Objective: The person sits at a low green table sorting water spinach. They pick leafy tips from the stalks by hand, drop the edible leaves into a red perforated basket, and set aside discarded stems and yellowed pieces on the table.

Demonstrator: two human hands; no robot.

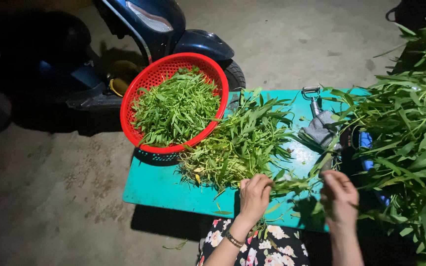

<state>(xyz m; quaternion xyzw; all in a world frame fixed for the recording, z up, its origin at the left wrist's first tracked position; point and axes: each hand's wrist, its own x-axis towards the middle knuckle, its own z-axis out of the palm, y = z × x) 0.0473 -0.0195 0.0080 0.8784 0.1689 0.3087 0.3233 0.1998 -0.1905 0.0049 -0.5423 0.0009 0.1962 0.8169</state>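
My left hand [255,196] is closed around a leafy green stalk [292,185] at the near edge of a teal table [159,187]. My right hand [340,193] pinches the other end of the same stalk, fingers together. A loose pile of long-leaved greens [242,143] lies on the table just beyond my hands. A red plastic basket [136,88], tilted on the table's far left corner, holds picked green leaves [176,108].
A big heap of uncut greens [410,128] fills the right side. A metal peeler [312,96] with a grey cloth [321,129] lies on the table's far right. A dark blue scooter [173,34] stands behind the basket on a concrete floor [50,197].
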